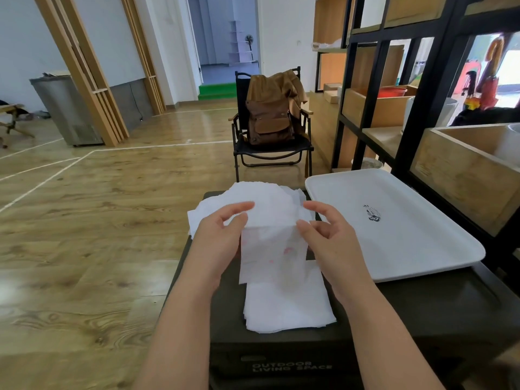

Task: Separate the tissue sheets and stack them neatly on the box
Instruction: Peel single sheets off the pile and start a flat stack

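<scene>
Both hands are pinching the same tissue sheet (271, 218) up off the pile. The left hand (218, 243) has thumb and forefinger closed on the sheet's left edge, other fingers loosely curled behind it. The right hand (330, 240) nips the right edge between thumb and fingertips, with the rest of the fingers spread a bit and relaxed. The sheet hangs between them, thin enough that some pinkish marks show through.

Only the head view here. A loose messy heap of tissues (281, 198) sits at 12 o'clock from the hands, at the far end of the dark box (422, 319). A flatter stack of sheets (287, 308) lies at 6 o'clock, nearer the person, also on the box lid. A white tray (408, 235) rests at 3 o'clock, overlapping the box's right side. Further off at 12 o'clock there's a folding chair (270, 153) with a brown backpack (271, 114) on it.
</scene>
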### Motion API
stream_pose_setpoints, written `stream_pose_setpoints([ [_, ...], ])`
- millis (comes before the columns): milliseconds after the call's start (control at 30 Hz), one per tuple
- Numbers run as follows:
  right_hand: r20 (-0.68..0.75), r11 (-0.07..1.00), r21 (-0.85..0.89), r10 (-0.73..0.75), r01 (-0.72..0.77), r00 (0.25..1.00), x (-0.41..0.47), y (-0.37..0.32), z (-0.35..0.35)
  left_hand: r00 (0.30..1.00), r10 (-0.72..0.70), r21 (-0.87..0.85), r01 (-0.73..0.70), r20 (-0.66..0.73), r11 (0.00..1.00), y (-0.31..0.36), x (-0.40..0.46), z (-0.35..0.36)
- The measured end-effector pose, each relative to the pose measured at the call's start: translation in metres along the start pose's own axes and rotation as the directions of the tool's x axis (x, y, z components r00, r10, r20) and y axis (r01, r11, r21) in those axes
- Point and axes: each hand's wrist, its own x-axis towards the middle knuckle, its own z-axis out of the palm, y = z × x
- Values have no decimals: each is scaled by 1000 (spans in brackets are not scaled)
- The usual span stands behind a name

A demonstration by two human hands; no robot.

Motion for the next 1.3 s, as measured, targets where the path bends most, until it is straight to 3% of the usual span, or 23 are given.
stream_pose_setpoints([
  [100,70,998,-44,-43,46,997,-1,-1,-2,986,100,93,-113,136,989,0,-2,-10],
  [233,79,972,-219,-72,88,994,-3,0,0,980,181,226,-195,80,954,-4,1,-12],
  [467,8,914,-373,-172,163,985,-5,-3,1,950,312,437,-285,11,853,2,-3,-13],
  [567,-25,922,-329,-226,206,974,-6,-10,1,936,349,418,-332,38,846,6,-6,-14],
  [733,-33,987,-36,-158,157,987,-10,-31,-4,943,288,77,-303,168,950,21,-16,-20],
  [800,-35,996,-24,-84,83,996,-11,-36,-8,944,281,38,-291,175,956,24,-19,-19],
  [867,-2,996,-88,34,-34,999,-9,-35,-12,957,229,100,-250,180,963,22,-17,-18],
  [933,39,966,-232,125,-113,991,-6,-27,-16,967,139,281,-196,212,939,14,-12,-18],
  [1067,58,789,-605,178,-108,982,-6,-9,-18,941,-111,588,-106,321,802,-4,-8,-13],
  [1200,44,648,-744,288,-161,957,-7,3,-14,937,-176,654,-69,302,754,-11,-5,-9],
  [1300,5,603,-778,285,-176,958,-8,5,-12,954,-168,677,-47,249,734,-13,-2,-8],
])
